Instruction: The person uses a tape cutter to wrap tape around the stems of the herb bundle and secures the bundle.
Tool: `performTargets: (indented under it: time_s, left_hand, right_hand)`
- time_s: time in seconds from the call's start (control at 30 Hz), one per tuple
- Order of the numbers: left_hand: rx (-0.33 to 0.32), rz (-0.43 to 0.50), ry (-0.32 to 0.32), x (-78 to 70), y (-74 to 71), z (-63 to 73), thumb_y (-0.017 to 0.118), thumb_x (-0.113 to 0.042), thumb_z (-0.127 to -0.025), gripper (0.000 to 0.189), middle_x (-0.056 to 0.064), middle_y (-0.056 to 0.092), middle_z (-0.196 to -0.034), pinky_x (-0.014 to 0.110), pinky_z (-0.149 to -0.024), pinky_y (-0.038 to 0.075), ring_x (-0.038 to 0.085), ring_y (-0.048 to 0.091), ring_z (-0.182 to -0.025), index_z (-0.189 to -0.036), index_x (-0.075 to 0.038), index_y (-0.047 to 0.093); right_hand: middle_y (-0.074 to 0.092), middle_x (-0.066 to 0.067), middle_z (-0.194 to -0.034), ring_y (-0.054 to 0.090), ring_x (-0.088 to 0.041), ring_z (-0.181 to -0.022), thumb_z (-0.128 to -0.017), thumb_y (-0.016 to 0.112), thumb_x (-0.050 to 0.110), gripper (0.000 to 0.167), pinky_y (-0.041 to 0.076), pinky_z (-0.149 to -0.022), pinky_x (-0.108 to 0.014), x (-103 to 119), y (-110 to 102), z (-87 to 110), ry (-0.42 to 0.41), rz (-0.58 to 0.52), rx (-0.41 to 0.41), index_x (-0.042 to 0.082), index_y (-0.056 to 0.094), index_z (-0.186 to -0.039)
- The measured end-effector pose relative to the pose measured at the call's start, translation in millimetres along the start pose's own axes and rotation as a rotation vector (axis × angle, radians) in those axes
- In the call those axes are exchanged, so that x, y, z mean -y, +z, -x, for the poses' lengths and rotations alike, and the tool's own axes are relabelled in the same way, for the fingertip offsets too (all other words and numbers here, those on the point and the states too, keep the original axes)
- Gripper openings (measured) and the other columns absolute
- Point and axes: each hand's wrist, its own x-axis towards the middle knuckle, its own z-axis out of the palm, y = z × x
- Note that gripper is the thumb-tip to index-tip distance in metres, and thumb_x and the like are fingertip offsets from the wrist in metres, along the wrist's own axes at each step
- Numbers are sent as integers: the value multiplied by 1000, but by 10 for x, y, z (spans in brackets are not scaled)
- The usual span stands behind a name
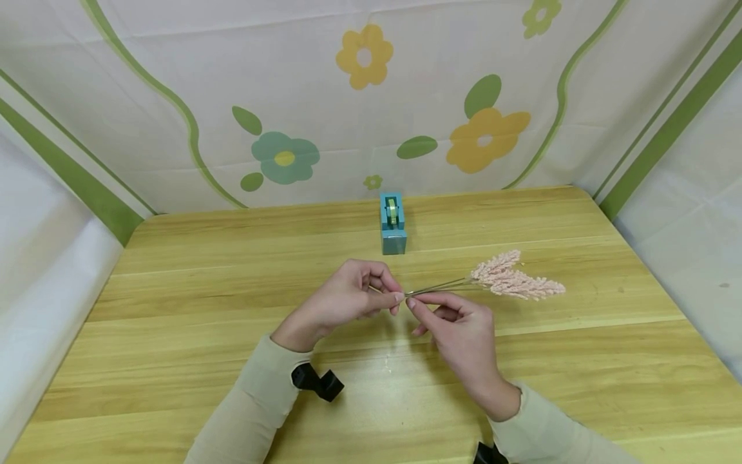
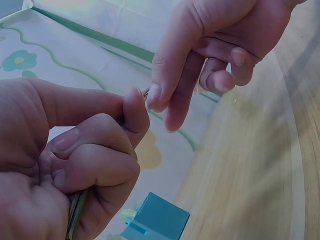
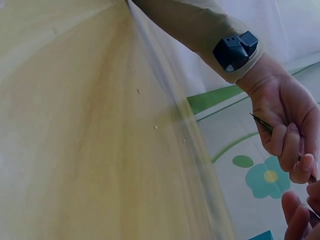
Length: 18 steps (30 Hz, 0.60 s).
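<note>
Dried-looking pale pink flower sprays (image 1: 518, 280) on thin stems (image 1: 440, 286) are held low over the wooden table, their fluffy heads pointing right. My left hand (image 1: 356, 293) pinches the stems between thumb and forefinger, its other fingers curled. In the left wrist view the stems' lower ends (image 2: 77, 212) come out below those curled fingers, and they show again in the right wrist view (image 3: 262, 121). My right hand (image 1: 464, 332) pinches the stems with thumb and forefinger right beside the left fingertips, on the flower side. The stretch between the fingertips is mostly hidden.
A blue tape dispenser (image 1: 393, 241) with a roll of tape (image 1: 392, 211) stands beyond the hands, near the table's back. Behind the wooden table (image 1: 203, 309) hangs a white curtain (image 1: 191, 38) with printed flowers. Small crumbs (image 3: 155, 127) lie on the tabletop.
</note>
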Motion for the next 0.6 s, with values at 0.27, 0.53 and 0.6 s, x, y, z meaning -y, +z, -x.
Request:
performTargets:
  time_s: [0.27,0.53,0.6]
  left_hand:
    - [3,-5,-4,4,6,-3,71,-8,-102,5,19,76,-92,24,-57,37,15,43,-61,-103,-3,71]
    - [0,1,-3,-21,3,19,71,-8,-103,5,19,76,-92,23,-57,37,15,44,-62,-103,-3,70]
    - [0,1,-3,-20,1,20,71,-8,-103,6,22,76,-93,23,-57,37,15,44,-62,-103,-3,70]
  right_hand:
    - [75,-23,-75,63,-26,-50,-89,90,13,9,38,-40,-23,1,-1,-19,60,35,-33,8,85,-95]
    - [73,-10,-69,61,-17,-50,-92,87,14,17,39,-44,-23,0,-9,-57,182,-27,2,0,82,-101]
    - [76,-10,-74,60,-14,-52,-93,86,14,20,44,-47,-24,16,-6,-51,200,-56,27,-3,81,-102]
